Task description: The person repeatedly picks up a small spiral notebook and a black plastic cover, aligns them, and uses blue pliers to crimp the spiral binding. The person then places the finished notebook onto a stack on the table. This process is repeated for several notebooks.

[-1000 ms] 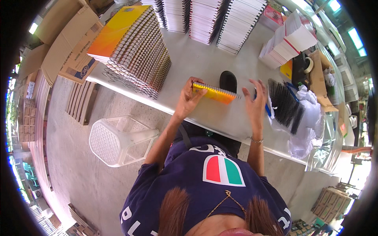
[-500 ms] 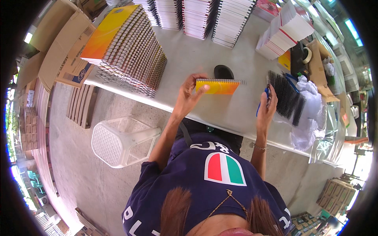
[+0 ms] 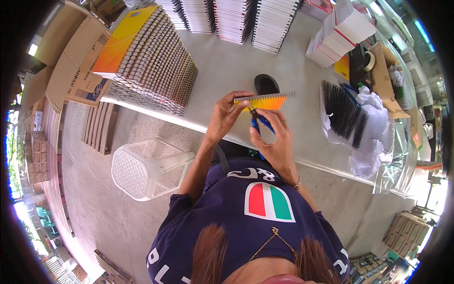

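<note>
A yellow-orange spiral notebook [image 3: 269, 102] is held on edge above the table, its wire coil running along the top and sticking out past the right end. My left hand [image 3: 226, 113] grips its left end between thumb and fingers. In my right hand [image 3: 279, 144] are blue-handled pliers [image 3: 256, 122], their jaws close to the notebook's left part, near my left thumb. Whether the jaws touch the coil I cannot tell. Behind the notebook, a black oval object [image 3: 266, 84] lies on the table.
A tall stack of yellow-orange spiral notebooks [image 3: 156, 61] stands on the table's left [image 3: 213, 61]. More bound stacks [image 3: 274, 23] line the back. To the right lie black binding coils [image 3: 343, 113] on crumpled white plastic [image 3: 376, 137]. A white stool [image 3: 142, 170] stands at lower left.
My right hand has brought the pliers leftward from beside the black coils to the notebook. My left hand keeps its hold, with the notebook slightly tilted.
</note>
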Demonstrator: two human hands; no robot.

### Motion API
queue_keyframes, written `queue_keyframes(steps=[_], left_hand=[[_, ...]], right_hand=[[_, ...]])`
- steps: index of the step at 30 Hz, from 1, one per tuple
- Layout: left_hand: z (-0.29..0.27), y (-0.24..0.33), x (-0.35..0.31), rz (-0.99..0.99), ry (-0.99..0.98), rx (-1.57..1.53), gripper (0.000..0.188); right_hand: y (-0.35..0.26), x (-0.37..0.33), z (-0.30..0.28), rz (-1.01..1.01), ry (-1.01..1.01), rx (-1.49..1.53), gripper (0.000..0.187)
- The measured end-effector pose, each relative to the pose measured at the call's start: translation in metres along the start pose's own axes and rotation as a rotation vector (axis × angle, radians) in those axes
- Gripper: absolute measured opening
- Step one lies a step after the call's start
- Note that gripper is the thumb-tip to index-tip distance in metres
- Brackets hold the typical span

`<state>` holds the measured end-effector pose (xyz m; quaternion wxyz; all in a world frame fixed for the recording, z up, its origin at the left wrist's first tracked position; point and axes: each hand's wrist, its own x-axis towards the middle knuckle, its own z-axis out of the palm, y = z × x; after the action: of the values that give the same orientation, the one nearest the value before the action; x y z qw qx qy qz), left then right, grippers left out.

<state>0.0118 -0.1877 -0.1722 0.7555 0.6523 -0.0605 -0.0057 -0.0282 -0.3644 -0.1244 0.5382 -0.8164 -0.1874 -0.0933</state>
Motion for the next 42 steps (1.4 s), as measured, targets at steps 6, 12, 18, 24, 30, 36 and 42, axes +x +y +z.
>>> queue_keyframes(steps=[6,12,18,24,30,36,42], left_hand=[[0.003,0.005,-0.001,0.031,0.035,0.042,0.025],[-0.004,0.002,-0.005,0.126,-0.052,0.105,0.035],[0.0,0.008,-0.008,0.09,-0.018,0.165,0.044],[0.007,0.004,-0.009,0.134,0.109,0.221,0.032],[0.016,0.005,-0.015,0.23,0.217,0.492,0.035],[0.024,0.012,-0.021,0.261,0.211,0.572,0.035],[0.016,0.122,-0.049,0.209,0.408,0.643,0.026]], right_hand=[[0.0,0.002,0.014,-0.058,-0.017,-0.032,0.048],[0.004,0.003,0.022,-0.083,0.012,-0.089,0.05],[0.008,0.003,0.027,-0.149,0.028,-0.14,0.048],[0.014,-0.001,0.032,-0.138,0.028,-0.143,0.047],[0.014,-0.003,0.027,0.167,-0.138,0.454,0.037],[0.01,0.012,-0.016,0.711,-0.449,1.121,0.032],[0.081,0.011,-0.06,0.071,-0.107,-0.301,0.031]])
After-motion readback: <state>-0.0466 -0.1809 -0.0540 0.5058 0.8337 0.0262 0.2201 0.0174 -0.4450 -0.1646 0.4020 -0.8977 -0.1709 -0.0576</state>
